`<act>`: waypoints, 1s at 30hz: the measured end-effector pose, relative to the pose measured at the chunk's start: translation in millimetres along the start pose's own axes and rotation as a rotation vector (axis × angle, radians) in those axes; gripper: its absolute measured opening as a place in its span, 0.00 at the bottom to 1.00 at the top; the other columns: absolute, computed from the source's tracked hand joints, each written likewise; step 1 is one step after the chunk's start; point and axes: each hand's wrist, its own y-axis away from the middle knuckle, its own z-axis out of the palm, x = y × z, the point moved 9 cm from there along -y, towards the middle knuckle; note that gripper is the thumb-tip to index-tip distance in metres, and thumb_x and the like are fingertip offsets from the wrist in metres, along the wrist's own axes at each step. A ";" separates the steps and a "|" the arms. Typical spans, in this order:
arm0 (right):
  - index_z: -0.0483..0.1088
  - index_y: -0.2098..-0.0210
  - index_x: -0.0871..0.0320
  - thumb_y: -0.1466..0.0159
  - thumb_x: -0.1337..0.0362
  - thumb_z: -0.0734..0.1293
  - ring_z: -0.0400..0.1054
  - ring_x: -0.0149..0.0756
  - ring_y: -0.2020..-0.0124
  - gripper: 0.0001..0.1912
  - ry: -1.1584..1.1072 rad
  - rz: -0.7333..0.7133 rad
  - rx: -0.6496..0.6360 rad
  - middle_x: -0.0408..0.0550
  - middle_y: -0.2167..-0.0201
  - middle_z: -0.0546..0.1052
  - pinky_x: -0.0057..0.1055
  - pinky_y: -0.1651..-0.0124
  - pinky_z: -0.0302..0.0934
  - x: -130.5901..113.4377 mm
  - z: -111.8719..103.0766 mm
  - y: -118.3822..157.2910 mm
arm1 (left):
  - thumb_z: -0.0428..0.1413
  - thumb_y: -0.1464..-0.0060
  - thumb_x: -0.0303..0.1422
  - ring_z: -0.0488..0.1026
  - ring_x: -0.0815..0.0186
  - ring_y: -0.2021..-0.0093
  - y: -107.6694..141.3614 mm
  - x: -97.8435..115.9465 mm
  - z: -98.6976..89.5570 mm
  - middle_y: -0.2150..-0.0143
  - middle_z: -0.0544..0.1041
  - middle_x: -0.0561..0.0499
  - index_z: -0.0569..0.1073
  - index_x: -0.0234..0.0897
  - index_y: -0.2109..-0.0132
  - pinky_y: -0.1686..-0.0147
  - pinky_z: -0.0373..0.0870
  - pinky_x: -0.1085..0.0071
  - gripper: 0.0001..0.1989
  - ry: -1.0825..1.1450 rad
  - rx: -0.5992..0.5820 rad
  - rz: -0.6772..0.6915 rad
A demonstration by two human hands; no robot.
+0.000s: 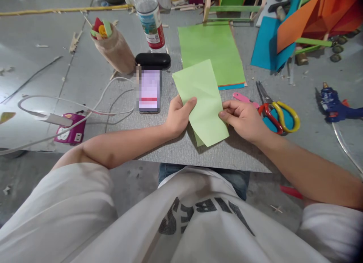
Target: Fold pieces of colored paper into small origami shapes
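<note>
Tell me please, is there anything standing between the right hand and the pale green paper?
Nothing visible is: the right hand holds the pale green paper by its right edge. The scissors lie farther right, not between them.

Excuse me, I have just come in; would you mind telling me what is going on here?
A person holds light green paper: the left hand grips its left side, thumb on top, and the right hand pinches its right edge. Scissors lie beside the right hand; a stack of coloured sheets, green uppermost, lies beyond the paper.
</note>
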 end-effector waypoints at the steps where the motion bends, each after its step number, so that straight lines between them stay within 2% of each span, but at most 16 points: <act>1: 0.89 0.52 0.48 0.37 0.44 0.92 0.86 0.48 0.59 0.24 -0.028 0.015 -0.015 0.47 0.62 0.90 0.43 0.57 0.80 2.1 0.9 -0.1 | 0.78 0.33 0.65 0.95 0.52 0.48 -1.4 2.3 -2.3 0.47 0.95 0.45 0.85 0.42 0.44 0.46 0.92 0.58 0.32 -0.021 0.020 0.029; 3: 0.89 0.44 0.47 0.39 0.51 0.94 0.88 0.49 0.56 0.27 -0.069 0.050 -0.037 0.47 0.60 0.92 0.43 0.54 0.83 7.1 2.0 -0.5 | 0.76 0.32 0.67 0.94 0.53 0.48 -3.7 6.8 -7.1 0.47 0.95 0.45 0.84 0.43 0.46 0.46 0.91 0.59 0.33 -0.072 0.060 0.084; 6: 0.90 0.42 0.46 0.39 0.55 0.93 0.91 0.50 0.55 0.28 -0.105 0.087 -0.031 0.46 0.60 0.93 0.45 0.51 0.86 13.4 1.2 -1.4 | 0.74 0.31 0.69 0.94 0.53 0.46 -5.7 11.9 -13.2 0.45 0.94 0.45 0.84 0.43 0.45 0.45 0.91 0.59 0.34 -0.121 0.099 0.153; 13: 0.92 0.53 0.46 0.35 0.46 0.92 0.92 0.53 0.57 0.19 -0.093 0.096 0.015 0.47 0.60 0.94 0.51 0.51 0.89 13.4 -0.7 -1.4 | 0.71 0.27 0.69 0.93 0.54 0.47 -4.9 12.1 -16.8 0.44 0.93 0.43 0.83 0.43 0.43 0.48 0.90 0.60 0.33 -0.226 0.090 0.204; 20: 0.89 0.56 0.47 0.49 0.42 0.98 0.90 0.52 0.62 0.31 -0.126 0.137 0.095 0.46 0.64 0.92 0.44 0.63 0.85 9.9 0.7 4.3 | 0.71 0.25 0.67 0.92 0.56 0.50 4.5 16.6 -9.0 0.47 0.93 0.43 0.80 0.43 0.43 0.52 0.88 0.62 0.32 -0.331 0.041 0.288; 23: 0.89 0.57 0.47 0.50 0.40 0.98 0.90 0.52 0.60 0.31 -0.136 0.131 0.108 0.48 0.62 0.93 0.45 0.60 0.87 7.7 0.0 5.6 | 0.74 0.28 0.66 0.92 0.56 0.49 2.4 12.9 -9.1 0.44 0.93 0.42 0.79 0.43 0.41 0.51 0.90 0.61 0.33 -0.281 0.026 0.261; 30: 0.88 0.60 0.48 0.49 0.41 0.98 0.92 0.58 0.59 0.30 -0.149 0.136 0.099 0.49 0.65 0.92 0.51 0.58 0.89 8.9 -2.0 4.6 | 0.76 0.33 0.70 0.94 0.49 0.45 -2.0 3.4 -2.7 0.42 0.94 0.42 0.82 0.44 0.43 0.44 0.93 0.54 0.36 -0.126 -0.008 0.050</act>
